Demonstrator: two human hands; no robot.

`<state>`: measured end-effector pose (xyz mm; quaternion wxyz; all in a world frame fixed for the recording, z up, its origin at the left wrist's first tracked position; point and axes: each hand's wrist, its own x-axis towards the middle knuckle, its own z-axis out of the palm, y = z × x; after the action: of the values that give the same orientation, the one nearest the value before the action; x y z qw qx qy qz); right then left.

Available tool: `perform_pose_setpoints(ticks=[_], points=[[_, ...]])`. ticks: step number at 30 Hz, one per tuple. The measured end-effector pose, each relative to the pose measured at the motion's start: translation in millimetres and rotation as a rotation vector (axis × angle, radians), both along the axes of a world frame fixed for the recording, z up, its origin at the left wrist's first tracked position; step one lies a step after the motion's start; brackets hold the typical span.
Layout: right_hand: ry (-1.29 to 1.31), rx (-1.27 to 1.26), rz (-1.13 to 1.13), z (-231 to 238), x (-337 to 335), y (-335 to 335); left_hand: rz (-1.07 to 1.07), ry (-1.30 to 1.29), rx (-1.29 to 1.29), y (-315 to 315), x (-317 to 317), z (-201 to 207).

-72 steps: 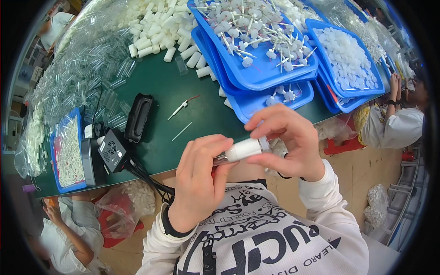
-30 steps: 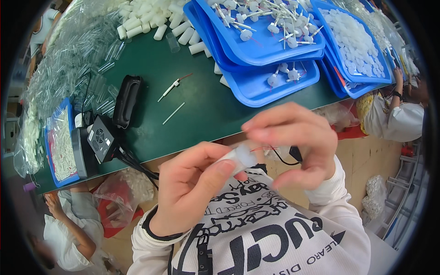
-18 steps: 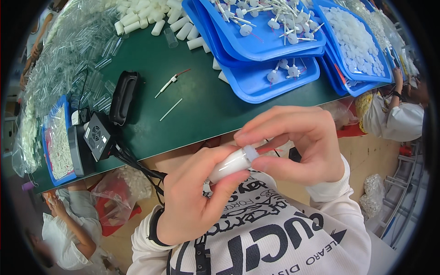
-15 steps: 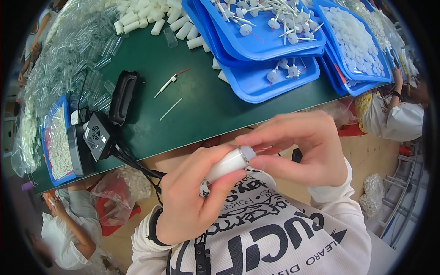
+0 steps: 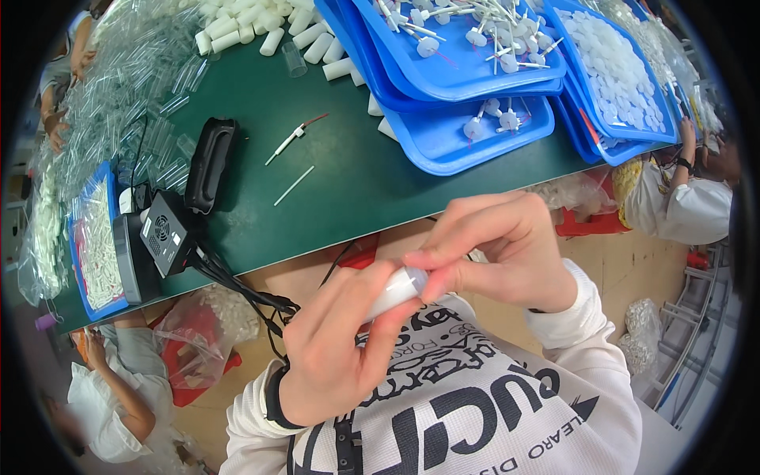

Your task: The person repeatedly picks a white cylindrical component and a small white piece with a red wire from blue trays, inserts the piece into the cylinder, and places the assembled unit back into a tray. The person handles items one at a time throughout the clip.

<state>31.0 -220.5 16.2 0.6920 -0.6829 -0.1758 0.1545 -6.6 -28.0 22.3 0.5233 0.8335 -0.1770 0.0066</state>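
Observation:
My left hand (image 5: 328, 360) is wrapped round a white cylinder with a clear, shiny outer wall (image 5: 392, 296), tilted up to the right in front of my chest. A translucent cap (image 5: 416, 277) sits at its upper right end. My right hand (image 5: 503, 253) is closed at that end, thumb and fingertips pinched together on the cap and partly hiding it. Beyond my hands, on the green table, lie a thin white stick with a connector and red wire (image 5: 290, 142) and a plain thin white rod (image 5: 294, 185).
Blue trays (image 5: 443, 162) hold white discs on sticks; another tray (image 5: 673, 131) holds translucent discs. Clear tubes (image 5: 170, 75) and white cylinders (image 5: 273, 39) are heaped at the back. A black case (image 5: 212, 166) and a cabled device (image 5: 165, 229) stand left. Other people work at both sides.
My right hand has moved left and slightly closer to the cylinder, its fingers now pinched tighter over the cap. The red wire seen by the right fingers is now hidden.

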Motion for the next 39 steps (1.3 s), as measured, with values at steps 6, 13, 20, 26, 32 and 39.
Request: perform_pose_setpoints(ticks=[6, 13, 20, 26, 32, 39], points=[[0.190, 0.315, -0.030, -0.7, 3.6, -9.5, -0.178, 0.757, -0.426, 7.0, 7.3, 10.9], [-0.371, 0.059, 0.095, -0.8, 14.6, -12.5, -0.228, 1.030, -0.758, 8.1, 10.8, 1.9], [-0.484, -0.028, -0.003, -0.4, 9.3, -10.0, -0.197, 0.610, -0.371, 8.1, 5.1, 8.1], [-0.666, -0.084, 0.080, 0.5, 6.0, -13.8, -0.196, 0.711, -0.524, 4.6, -2.0, 8.3], [-0.831, -0.211, -0.002, -11.8, -6.0, -9.3, -0.121, 0.789, -0.426, 2.8, -6.1, 2.2], [-0.340, 0.011, 0.023, -13.1, -16.8, -8.4, -0.035, 0.586, -0.542, -3.9, -12.0, -0.4]])
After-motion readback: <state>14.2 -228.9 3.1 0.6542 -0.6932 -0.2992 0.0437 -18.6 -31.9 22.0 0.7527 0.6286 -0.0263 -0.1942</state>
